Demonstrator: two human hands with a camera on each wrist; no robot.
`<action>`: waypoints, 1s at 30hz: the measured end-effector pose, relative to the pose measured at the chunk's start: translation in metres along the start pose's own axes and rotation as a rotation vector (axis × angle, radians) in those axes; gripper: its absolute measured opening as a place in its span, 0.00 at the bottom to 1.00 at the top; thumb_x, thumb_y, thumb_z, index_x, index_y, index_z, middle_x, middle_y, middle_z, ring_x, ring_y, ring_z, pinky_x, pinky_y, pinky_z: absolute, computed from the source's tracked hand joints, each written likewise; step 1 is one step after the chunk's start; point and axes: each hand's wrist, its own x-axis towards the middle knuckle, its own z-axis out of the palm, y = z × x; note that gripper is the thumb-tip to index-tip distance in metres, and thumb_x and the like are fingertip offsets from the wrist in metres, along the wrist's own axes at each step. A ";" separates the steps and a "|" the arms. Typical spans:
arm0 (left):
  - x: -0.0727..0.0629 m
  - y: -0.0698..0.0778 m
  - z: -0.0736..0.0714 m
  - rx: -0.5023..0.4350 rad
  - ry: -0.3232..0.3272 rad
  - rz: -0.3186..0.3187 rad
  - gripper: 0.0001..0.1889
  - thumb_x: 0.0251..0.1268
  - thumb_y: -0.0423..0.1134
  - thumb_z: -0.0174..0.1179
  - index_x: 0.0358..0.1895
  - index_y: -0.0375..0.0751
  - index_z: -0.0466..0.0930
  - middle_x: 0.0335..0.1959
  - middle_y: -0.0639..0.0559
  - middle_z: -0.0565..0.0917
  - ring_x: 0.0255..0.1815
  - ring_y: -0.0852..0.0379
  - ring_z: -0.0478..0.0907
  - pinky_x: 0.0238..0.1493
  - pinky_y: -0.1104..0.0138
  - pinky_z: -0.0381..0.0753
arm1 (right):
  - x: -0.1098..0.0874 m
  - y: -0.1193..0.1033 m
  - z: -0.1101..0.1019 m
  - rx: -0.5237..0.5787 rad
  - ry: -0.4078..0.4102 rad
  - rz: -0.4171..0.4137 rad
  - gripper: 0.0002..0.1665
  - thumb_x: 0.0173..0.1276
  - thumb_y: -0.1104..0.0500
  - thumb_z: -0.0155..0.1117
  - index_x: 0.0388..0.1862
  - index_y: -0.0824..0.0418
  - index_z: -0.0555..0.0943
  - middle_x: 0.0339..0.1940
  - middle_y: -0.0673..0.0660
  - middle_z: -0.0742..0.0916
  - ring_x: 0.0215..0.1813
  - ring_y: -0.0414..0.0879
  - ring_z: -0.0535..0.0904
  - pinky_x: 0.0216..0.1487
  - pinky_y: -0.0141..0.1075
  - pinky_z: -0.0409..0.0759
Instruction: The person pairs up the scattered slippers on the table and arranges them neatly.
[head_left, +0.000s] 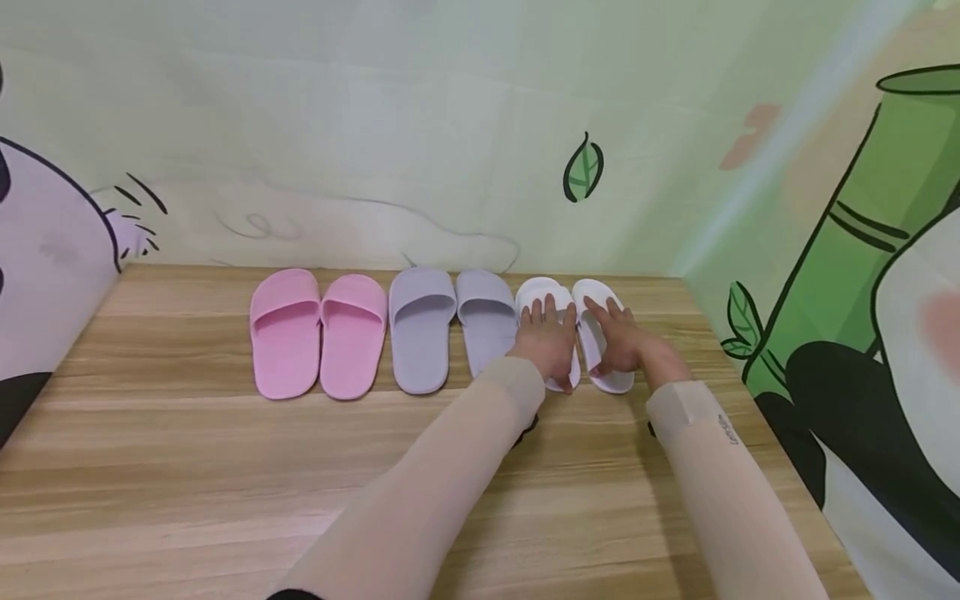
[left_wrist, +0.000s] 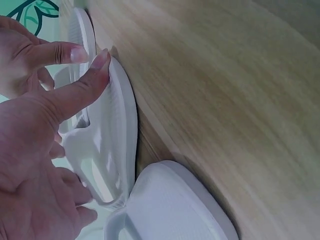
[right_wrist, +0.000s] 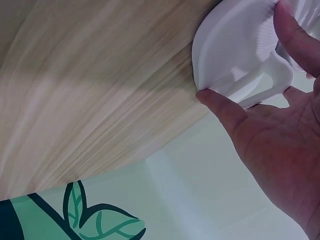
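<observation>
Two white slippers end a row of footwear along the back of the wooden surface. My left hand (head_left: 546,340) lies over the left white slipper (head_left: 536,289), its fingers spread and straight on the strap. In the left wrist view, its thumb reaches the slipper's (left_wrist: 129,107) inner edge. Over the right white slipper (head_left: 617,383), which slants a little, is my right hand (head_left: 622,340). The right wrist view has its thumb at one edge of that slipper (right_wrist: 230,50) and its little finger touching the other, fingers extended. The hands cover much of both straps.
Left of the white pair stand two grey slippers (head_left: 420,358), then two pink slippers (head_left: 285,362). All sit on a wood-grain surface (head_left: 300,475) against a pale wall (head_left: 337,125). A wall painted with bamboo and a panda (head_left: 832,250) borders the right side.
</observation>
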 end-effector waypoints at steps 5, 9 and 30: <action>-0.010 0.000 -0.002 0.007 0.049 -0.033 0.70 0.43 0.63 0.81 0.86 0.50 0.42 0.87 0.36 0.43 0.87 0.39 0.45 0.86 0.47 0.47 | 0.002 -0.001 0.001 -0.008 -0.007 -0.002 0.73 0.55 0.61 0.80 0.87 0.56 0.39 0.84 0.76 0.39 0.82 0.81 0.33 0.76 0.77 0.45; -0.013 0.003 -0.004 0.035 0.059 -0.053 0.70 0.44 0.64 0.80 0.86 0.51 0.42 0.87 0.38 0.43 0.88 0.40 0.43 0.87 0.48 0.45 | 0.003 0.001 0.000 -0.009 0.000 -0.017 0.73 0.55 0.61 0.80 0.87 0.57 0.39 0.84 0.77 0.39 0.82 0.82 0.33 0.76 0.77 0.45; -0.046 -0.027 -0.023 0.030 0.142 0.063 0.52 0.70 0.68 0.59 0.86 0.49 0.42 0.87 0.42 0.45 0.88 0.42 0.44 0.87 0.48 0.44 | -0.021 0.022 -0.013 0.201 0.172 -0.138 0.59 0.73 0.53 0.68 0.87 0.60 0.39 0.85 0.68 0.29 0.83 0.74 0.22 0.78 0.76 0.36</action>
